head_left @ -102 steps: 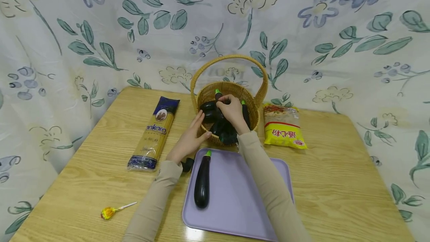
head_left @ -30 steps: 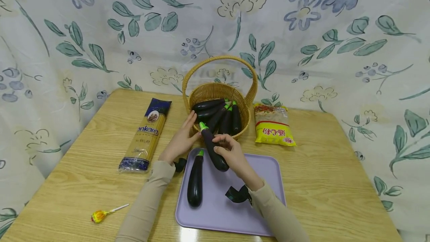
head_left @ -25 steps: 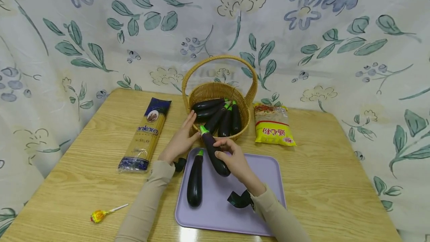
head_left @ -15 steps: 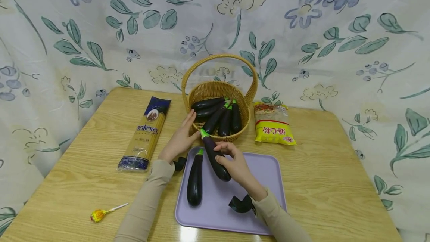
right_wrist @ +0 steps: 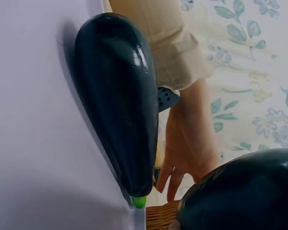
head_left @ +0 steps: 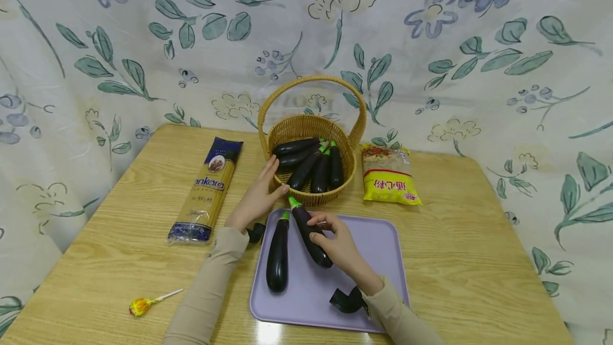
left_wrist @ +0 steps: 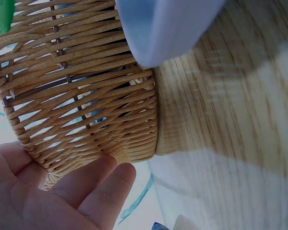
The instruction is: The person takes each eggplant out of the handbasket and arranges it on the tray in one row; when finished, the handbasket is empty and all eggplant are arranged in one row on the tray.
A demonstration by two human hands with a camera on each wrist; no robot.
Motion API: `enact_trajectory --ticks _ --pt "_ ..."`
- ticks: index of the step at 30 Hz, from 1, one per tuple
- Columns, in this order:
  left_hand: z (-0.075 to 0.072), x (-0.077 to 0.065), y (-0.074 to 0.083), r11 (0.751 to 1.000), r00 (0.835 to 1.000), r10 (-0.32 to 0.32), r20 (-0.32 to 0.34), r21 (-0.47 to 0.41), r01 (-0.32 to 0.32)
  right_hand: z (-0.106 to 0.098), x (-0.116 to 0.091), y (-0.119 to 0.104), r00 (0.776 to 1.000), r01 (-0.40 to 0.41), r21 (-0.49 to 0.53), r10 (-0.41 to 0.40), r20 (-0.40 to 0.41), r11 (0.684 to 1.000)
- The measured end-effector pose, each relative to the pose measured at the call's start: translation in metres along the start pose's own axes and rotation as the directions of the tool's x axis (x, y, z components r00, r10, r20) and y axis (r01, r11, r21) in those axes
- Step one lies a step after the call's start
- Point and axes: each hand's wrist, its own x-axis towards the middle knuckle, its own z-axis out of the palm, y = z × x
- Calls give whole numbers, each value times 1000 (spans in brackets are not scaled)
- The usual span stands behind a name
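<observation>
My right hand (head_left: pixel 342 244) pinches a dark eggplant (head_left: pixel 311 238) between thumb and fingers, low over the lavender tray (head_left: pixel 306 310). The eggplant's green stem end points at the wicker basket (head_left: pixel 318 197). Left of it a second eggplant (head_left: pixel 278 254) lies lengthwise on the tray; in the right wrist view this eggplant (right_wrist: pixel 117 96) shows whole, while the held eggplant (right_wrist: pixel 245 191) is cut off at the lower right. My left hand (head_left: pixel 256 198) rests on the basket's left front side, its straight fingers (left_wrist: pixel 105 191) along the outer wall. Several eggplants (head_left: pixel 304 169) lie inside the basket.
A long pack of spaghetti (head_left: pixel 206 196) lies left of the basket. On its right is a yellow bag of noodles (head_left: pixel 390 174). A lollipop (head_left: pixel 143 305) lies near the front left. A black strap (head_left: pixel 347 300) hangs at my right wrist over the tray.
My right hand has come out of the basket with an eggplant and lowered it toward me over the tray, clear of the basket rim. The left hand has stayed at the basket.
</observation>
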Motion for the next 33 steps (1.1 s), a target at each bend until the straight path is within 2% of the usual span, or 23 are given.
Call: enact_trajectory --ticks 7,15,23,33 --pt "-1 -1 0 1000 1000 -2 2 -7 2 3 -1 4 999 -36 -69 34 -25 997" --pt "0 -2 1 1000 1000 -1 -6 -3 1 7 -3 10 999 -32 -143 26 -39 989" --pt "0 -2 0 1000 1000 -8 -5 0 8 12 -5 14 999 -32 -232 35 8 972" --pt "-1 -1 0 1000 1000 -2 -2 -8 2 13 -5 14 998 -10 -288 26 53 958"
